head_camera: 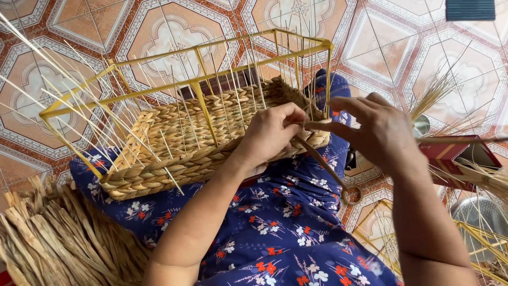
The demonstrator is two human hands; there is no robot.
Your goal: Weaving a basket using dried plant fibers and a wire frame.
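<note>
Head view: both hands' fingers (296, 114) weave straw strand (323, 161) into empty basket (174, 153).

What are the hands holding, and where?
Both hands, left and right, pinch one flat weaving strand near its woven end at the basket rim.

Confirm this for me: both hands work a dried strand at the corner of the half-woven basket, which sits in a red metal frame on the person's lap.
Not quite: the frame is yellow, not red, as the head view shows. The rest holds: the left hand and right hand work a dried strand at the corner of the half-woven basket, which rests on the person's lap.
</note>
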